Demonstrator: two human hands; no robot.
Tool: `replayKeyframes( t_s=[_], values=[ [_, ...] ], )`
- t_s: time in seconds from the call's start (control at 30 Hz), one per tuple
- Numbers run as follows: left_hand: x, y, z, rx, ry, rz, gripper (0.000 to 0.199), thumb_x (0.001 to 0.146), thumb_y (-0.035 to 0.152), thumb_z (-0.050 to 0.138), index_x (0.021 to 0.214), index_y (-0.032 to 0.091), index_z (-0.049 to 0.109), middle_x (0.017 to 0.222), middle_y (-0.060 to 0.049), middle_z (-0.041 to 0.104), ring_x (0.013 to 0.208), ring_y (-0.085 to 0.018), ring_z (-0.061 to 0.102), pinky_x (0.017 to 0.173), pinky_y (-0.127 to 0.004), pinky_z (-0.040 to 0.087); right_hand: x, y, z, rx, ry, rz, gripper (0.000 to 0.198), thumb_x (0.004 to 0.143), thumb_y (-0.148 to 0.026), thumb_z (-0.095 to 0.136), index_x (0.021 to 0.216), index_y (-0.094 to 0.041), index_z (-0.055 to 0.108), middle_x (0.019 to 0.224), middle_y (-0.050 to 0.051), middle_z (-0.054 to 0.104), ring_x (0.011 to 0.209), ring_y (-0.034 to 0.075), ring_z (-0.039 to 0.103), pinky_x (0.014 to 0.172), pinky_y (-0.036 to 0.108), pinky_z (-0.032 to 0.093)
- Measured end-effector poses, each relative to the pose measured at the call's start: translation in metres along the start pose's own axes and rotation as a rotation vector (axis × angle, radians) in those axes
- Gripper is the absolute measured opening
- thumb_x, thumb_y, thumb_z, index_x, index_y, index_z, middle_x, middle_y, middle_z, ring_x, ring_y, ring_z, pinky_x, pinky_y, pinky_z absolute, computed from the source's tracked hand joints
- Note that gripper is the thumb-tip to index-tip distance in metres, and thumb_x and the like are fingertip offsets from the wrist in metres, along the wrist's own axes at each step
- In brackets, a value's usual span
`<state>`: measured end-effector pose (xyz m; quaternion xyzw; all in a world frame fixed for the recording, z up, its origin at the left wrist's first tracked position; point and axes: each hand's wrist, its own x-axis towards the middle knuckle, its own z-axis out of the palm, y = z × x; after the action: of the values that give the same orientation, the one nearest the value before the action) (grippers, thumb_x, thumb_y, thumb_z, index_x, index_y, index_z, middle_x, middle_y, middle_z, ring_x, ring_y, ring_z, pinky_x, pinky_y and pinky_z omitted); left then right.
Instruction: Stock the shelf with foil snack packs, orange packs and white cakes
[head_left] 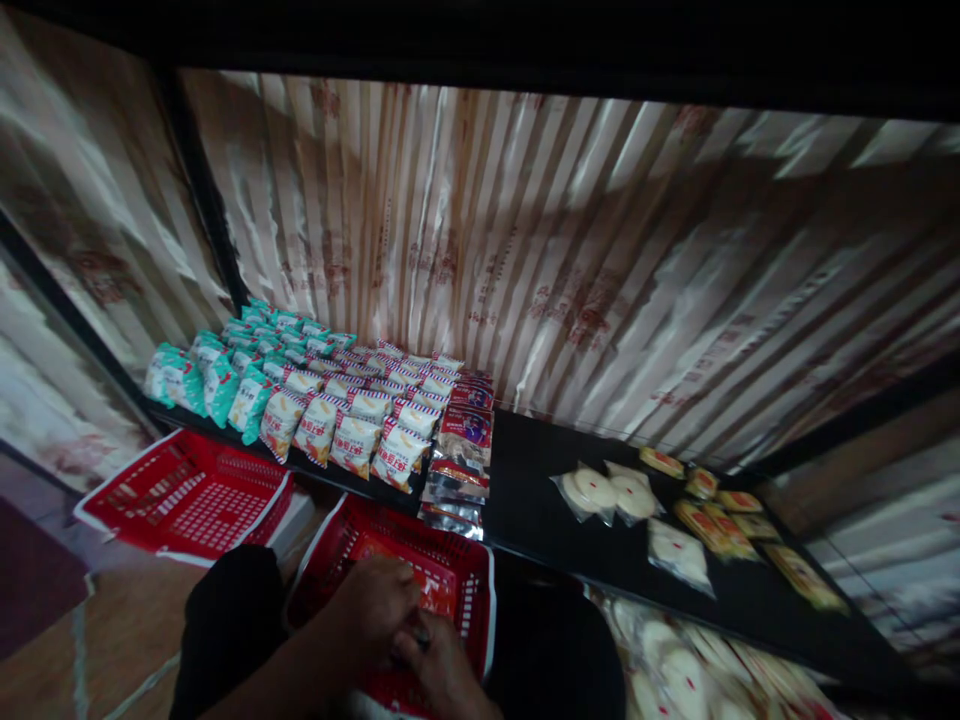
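A red plastic basket with a white rim stands between my knees, with shiny red-orange packets inside. My left hand is closed over the basket, its knuckles up; whatever it may hold is hidden. Close beside it, my right hand is closed too, its fingers curled towards the left hand. A small dark spot shows between its fingers, too blurred to name. In front of the hands, a stack of dark red and silver packets lies at the black shelf's edge.
On the black shelf are rows of teal bags, white-and-red snack bags, round white packaged pieces and yellow packets. An empty-looking red basket lies left. More white packages sit below the shelf. Patterned sheeting hangs behind.
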<state>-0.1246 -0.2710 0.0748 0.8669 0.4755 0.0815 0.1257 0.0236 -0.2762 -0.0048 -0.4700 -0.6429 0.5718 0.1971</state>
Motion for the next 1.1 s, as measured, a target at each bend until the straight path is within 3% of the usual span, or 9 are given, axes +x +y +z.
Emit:
replayKeyframes(
  t_s=[0.07, 0.17, 0.23, 0.33, 0.5, 0.63, 0.73, 0.9, 1.1],
  values=[
    [0.002, 0.007, -0.026, -0.023, 0.111, -0.049, 0.016, 0.086, 0.023, 0.050, 0.096, 0.021, 0.062, 0.096, -0.004, 0.066, 0.091, -0.018, 0.061, 0.085, -0.029, 0.048, -0.005, -0.006, -0.011, 0.027, 0.043, -0.017, 0.036, 0.072, -0.052, 0.057, 0.075, -0.017, 0.065, 0.072, 0.004, 0.066, 0.071, 0.021, 0.061, 0.066, 0.031, 0.047],
    [0.008, 0.015, -0.058, -0.100, 0.354, -0.073, 0.044, 0.090, 0.023, 0.041, 0.134, 0.024, 0.038, 0.136, -0.007, 0.046, 0.124, -0.020, 0.044, 0.103, -0.033, 0.038, -0.014, -0.020, -0.032, 0.123, 0.128, -0.013, 0.046, 0.068, -0.062, 0.059, 0.072, -0.016, 0.064, 0.066, 0.004, 0.064, 0.065, 0.020, 0.059, 0.063, 0.031, 0.046],
    [0.016, 0.017, -0.068, -0.170, 0.486, -0.143, 0.049, 0.089, 0.024, 0.040, 0.138, 0.023, 0.031, 0.141, -0.007, 0.040, 0.129, -0.020, 0.038, 0.107, -0.035, 0.035, -0.020, -0.035, -0.049, 0.209, 0.168, -0.018, 0.051, 0.065, -0.066, 0.060, 0.070, -0.016, 0.064, 0.061, 0.003, 0.062, 0.061, 0.019, 0.058, 0.061, 0.030, 0.046],
    [0.032, 0.020, -0.066, -0.329, 0.568, -0.203, 0.047, 0.089, 0.024, 0.039, 0.136, 0.023, 0.034, 0.141, -0.006, 0.040, 0.129, -0.020, 0.039, 0.105, -0.037, 0.039, -0.026, -0.058, -0.078, 0.333, 0.223, -0.050, 0.051, 0.065, -0.064, 0.063, 0.081, -0.016, 0.066, 0.068, 0.004, 0.067, 0.062, 0.019, 0.060, 0.063, 0.031, 0.048],
    [0.060, 0.033, -0.045, -0.701, 0.474, -0.227, 0.048, 0.087, 0.026, 0.041, 0.134, 0.021, 0.036, 0.135, -0.009, 0.046, 0.115, -0.019, 0.052, 0.091, -0.032, 0.050, -0.030, -0.076, -0.117, 0.420, 0.476, -0.074, 0.052, 0.062, -0.059, 0.069, 0.089, -0.015, 0.066, 0.075, 0.006, 0.071, 0.070, 0.022, 0.064, 0.066, 0.032, 0.050],
    [0.079, 0.046, -0.034, -0.877, 0.333, -0.200, 0.054, 0.086, 0.027, 0.043, 0.138, 0.020, 0.031, 0.134, -0.010, 0.047, 0.106, -0.019, 0.057, 0.081, -0.031, 0.054, -0.030, -0.080, -0.137, 0.558, 0.537, -0.036, 0.051, 0.064, -0.058, 0.068, 0.091, -0.014, 0.066, 0.081, 0.007, 0.072, 0.074, 0.023, 0.066, 0.069, 0.033, 0.051],
    [0.092, 0.054, -0.033, -0.828, 0.292, -0.128, 0.057, 0.084, 0.025, 0.044, 0.139, 0.020, 0.030, 0.141, -0.010, 0.040, 0.116, -0.021, 0.051, 0.091, -0.035, 0.051, -0.029, -0.086, -0.150, 0.621, 0.603, 0.022, 0.052, 0.065, -0.056, 0.069, 0.096, -0.015, 0.066, 0.084, 0.007, 0.073, 0.078, 0.024, 0.068, 0.069, 0.032, 0.052],
    [0.114, 0.057, -0.038, -0.714, 0.307, -0.103, 0.058, 0.082, 0.019, 0.046, 0.138, 0.017, 0.033, 0.148, -0.010, 0.027, 0.137, -0.022, 0.025, 0.111, -0.041, 0.028, -0.017, -0.097, -0.172, 0.694, 0.800, 0.116, 0.060, 0.062, -0.054, 0.071, 0.108, -0.017, 0.061, 0.090, 0.007, 0.073, 0.086, 0.026, 0.067, 0.065, 0.031, 0.055],
    [0.145, 0.047, -0.055, -0.593, 0.258, -0.043, 0.063, 0.080, 0.029, 0.052, 0.139, 0.019, 0.032, 0.154, -0.009, 0.004, 0.140, -0.027, 0.007, 0.113, -0.046, 0.021, 0.022, -0.118, -0.202, 0.634, 0.807, -0.031, 0.060, 0.063, -0.051, 0.070, 0.114, -0.021, 0.057, 0.093, 0.004, 0.072, 0.087, 0.024, 0.067, 0.070, 0.031, 0.055]
  ],
)
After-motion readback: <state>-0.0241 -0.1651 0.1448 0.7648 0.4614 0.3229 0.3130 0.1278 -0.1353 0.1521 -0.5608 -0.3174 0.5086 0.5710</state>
